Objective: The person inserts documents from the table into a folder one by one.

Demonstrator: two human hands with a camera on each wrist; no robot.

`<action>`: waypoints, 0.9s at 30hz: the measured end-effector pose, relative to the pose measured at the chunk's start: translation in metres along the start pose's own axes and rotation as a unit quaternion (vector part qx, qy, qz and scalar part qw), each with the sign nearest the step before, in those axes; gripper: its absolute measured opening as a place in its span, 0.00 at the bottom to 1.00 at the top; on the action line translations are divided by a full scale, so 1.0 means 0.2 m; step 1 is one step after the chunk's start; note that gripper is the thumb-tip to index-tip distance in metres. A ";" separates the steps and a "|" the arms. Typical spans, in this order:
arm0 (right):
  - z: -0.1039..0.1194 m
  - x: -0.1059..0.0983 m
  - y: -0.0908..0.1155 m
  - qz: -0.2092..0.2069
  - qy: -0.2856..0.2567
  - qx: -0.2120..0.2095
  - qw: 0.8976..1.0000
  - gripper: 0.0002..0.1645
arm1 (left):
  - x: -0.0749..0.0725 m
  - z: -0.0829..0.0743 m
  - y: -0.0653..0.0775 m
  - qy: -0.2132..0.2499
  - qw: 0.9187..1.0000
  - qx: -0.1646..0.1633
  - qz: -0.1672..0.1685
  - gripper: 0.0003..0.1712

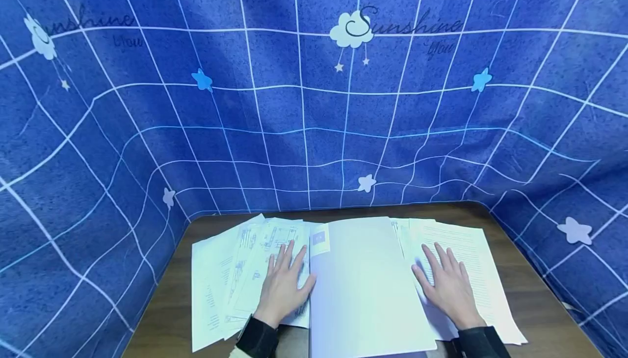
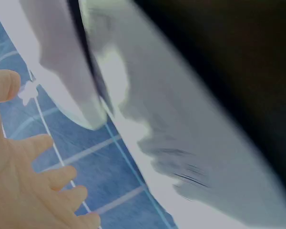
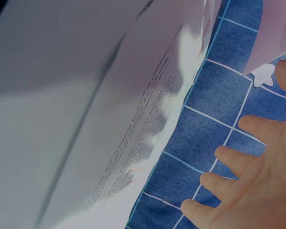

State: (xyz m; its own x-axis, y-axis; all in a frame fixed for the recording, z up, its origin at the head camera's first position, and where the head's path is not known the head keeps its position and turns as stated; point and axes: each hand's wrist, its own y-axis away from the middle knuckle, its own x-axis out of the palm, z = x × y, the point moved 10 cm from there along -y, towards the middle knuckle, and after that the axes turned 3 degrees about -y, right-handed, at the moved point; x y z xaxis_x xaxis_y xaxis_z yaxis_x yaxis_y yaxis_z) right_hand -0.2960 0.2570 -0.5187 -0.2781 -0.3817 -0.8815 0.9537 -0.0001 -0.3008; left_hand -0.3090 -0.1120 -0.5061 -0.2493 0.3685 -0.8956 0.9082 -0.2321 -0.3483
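A large white folder or booklet point(image 1: 368, 292) lies in the middle of the table, with a small purple-and-white patch near its top left corner. Fanned sheets with line drawings and text point(image 1: 211, 276) spread out on its left. On its right are more sheets, printed with lines of text point(image 1: 490, 276). My left hand point(image 1: 282, 292) is over the left sheets, fingers spread, thumb near the folder's left edge. Over the right sheets is my right hand point(image 1: 450, 295), its fingers also spread. Both wrist views show the left palm point(image 2: 24, 186) and right palm point(image 3: 257, 181) holding nothing, apart from the paper.
The brown wooden table point(image 1: 162, 314) shows at both sides and along the back. A blue curtain point(image 1: 275, 107) with white grid lines, stars and clouds surrounds it behind and at the sides. Dark cuffs point(image 1: 257, 339) cover both wrists.
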 end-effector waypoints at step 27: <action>0.01 0.05 0.08 -0.038 -0.020 -0.006 0.999 0.34 | 0.35 -1.14 -0.08 -0.183 0.904 0.336 0.192 0.32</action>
State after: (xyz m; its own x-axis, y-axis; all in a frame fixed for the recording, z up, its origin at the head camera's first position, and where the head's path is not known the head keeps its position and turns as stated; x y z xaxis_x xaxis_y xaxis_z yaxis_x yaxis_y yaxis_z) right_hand -0.2830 0.2508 -0.5308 -0.3455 -0.4173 -0.8405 0.9281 -0.0191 -0.3719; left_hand -0.2651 0.1226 -0.5004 -0.1660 -0.1487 -0.9748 0.5722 -0.8196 0.0276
